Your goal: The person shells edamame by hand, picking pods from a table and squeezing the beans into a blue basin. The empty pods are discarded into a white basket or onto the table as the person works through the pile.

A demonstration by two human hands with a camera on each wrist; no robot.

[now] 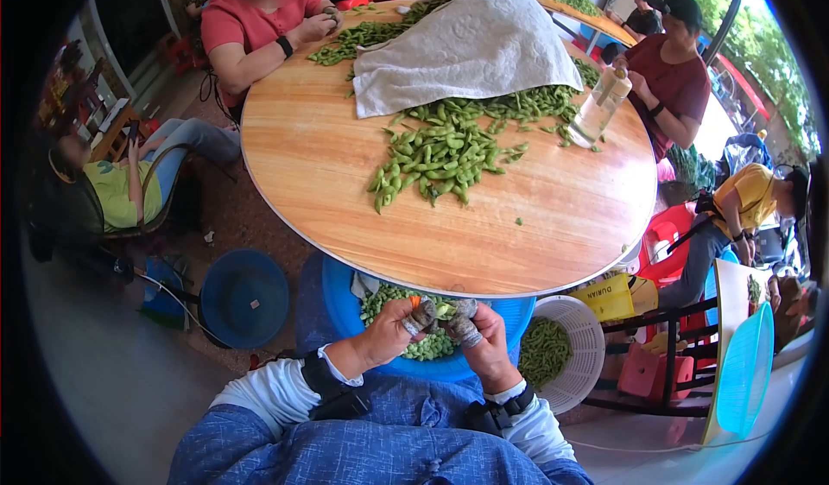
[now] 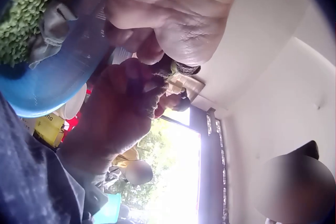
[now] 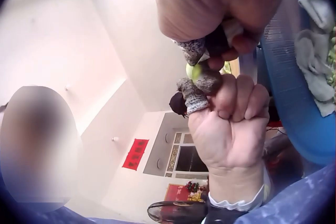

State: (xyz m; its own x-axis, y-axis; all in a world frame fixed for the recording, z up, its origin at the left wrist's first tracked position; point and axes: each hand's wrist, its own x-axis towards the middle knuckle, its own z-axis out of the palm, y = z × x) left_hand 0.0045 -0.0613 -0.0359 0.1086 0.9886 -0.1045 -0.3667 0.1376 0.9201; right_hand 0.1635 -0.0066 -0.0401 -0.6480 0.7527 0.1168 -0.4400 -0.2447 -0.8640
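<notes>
Over a blue tub (image 1: 518,319) of shelled green beans (image 1: 429,347), both hands meet fingertip to fingertip. A green pod (image 1: 445,310) is between them, pinched by the left hand (image 1: 384,334) and the right hand (image 1: 489,347). Grey wraps cover the thumb and a fingertip on each hand. The right wrist view shows the bright green pod (image 3: 195,71) between the wrapped tips of the right hand (image 3: 210,8) and the left hand (image 3: 228,129). In the left wrist view the left hand (image 2: 178,14) largely hides the pod.
Ahead is a round wooden table (image 1: 345,200) with a pod pile (image 1: 440,152), a grey towel (image 1: 471,49) and a clear bottle (image 1: 600,109). A white basket of pods (image 1: 544,351) stands right of the tub, an empty blue basin (image 1: 244,299) left. Several people sit around.
</notes>
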